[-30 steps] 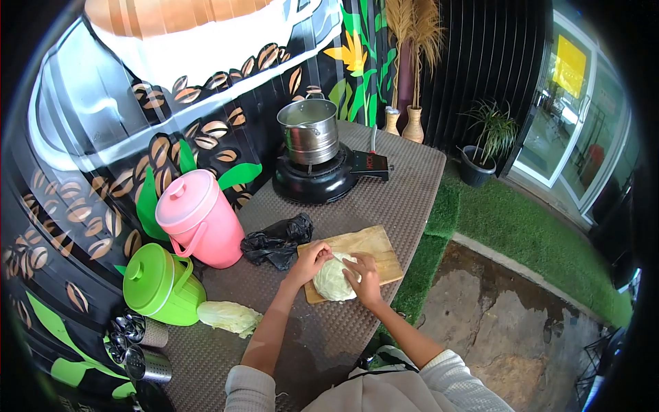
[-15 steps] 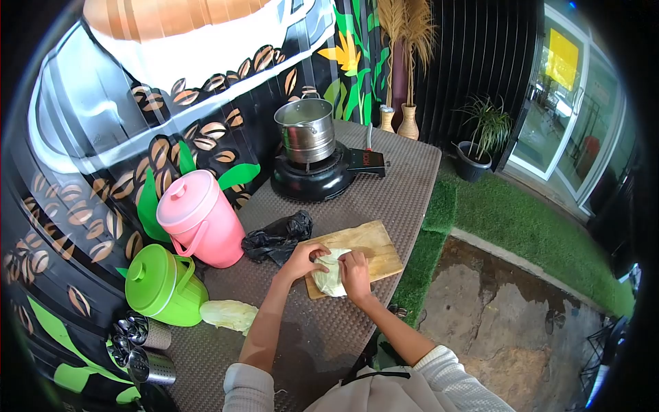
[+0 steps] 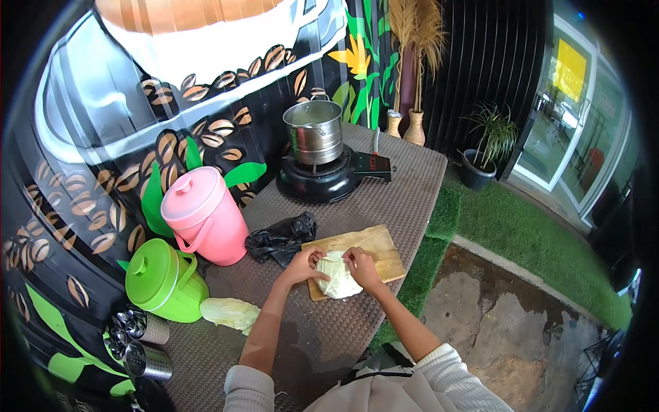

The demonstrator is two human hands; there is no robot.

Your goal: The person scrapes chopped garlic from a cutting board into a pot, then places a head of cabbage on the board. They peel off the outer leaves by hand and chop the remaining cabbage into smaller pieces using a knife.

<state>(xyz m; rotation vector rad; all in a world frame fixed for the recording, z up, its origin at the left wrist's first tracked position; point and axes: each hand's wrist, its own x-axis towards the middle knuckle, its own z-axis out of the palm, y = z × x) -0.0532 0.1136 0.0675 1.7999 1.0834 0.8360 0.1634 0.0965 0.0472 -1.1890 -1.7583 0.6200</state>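
A pale cabbage leaf [image 3: 338, 276] lies spread over the front of a wooden cutting board [image 3: 377, 248]. My left hand [image 3: 302, 265] curls its fingers onto the upper left of the leaf. From the right, my right hand [image 3: 362, 266] pinches the leaf's upper right edge, its fingertips close to those of the left. Further left on the table rests a half-looking piece of napa cabbage [image 3: 230, 313], touched by neither hand. A crumpled black plastic bag [image 3: 281, 238] sits just behind my left hand.
A steel pot [image 3: 313, 130] stands on a black portable stove [image 3: 319, 180] at the back of the brown woven-pattern table [image 3: 322, 336]. On the left are a pink lidded jug [image 3: 209, 220], a green lidded jug [image 3: 165, 285] and steel cutlery holders [image 3: 149, 362]. The table's edge runs along the right.
The cabbage leaf now lies wider and flatter on the board than before. My right hand has shifted slightly right and up along its edge. The view has tilted a little.
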